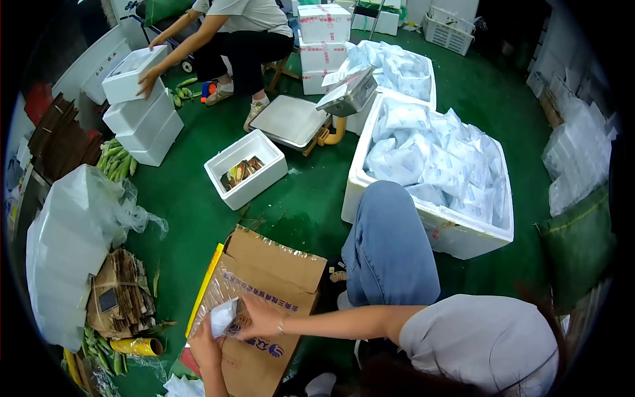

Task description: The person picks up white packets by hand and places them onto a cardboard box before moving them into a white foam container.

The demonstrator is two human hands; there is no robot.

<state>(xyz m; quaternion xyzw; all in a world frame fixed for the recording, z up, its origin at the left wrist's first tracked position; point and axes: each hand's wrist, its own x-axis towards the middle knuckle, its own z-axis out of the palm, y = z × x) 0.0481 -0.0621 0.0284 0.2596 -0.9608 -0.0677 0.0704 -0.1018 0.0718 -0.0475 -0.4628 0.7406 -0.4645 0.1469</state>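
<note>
Both my hands are over a flattened brown cardboard carton with printed lettering, low in the view. Between them is a small white packet with clear plastic about it. My left hand has its fingers closed on the packet's near left side. Reaching in from the right, my right hand grips its right side, with the fingertips partly hidden. A yellow strip runs along the carton's left edge.
A foam box with brownish-yellow contents stands ahead, beside a platform scale. Large foam bins hold plastic packs at right. A co-worker's hands touch stacked foam boxes. Bundled husks and a yellow tape roll lie left.
</note>
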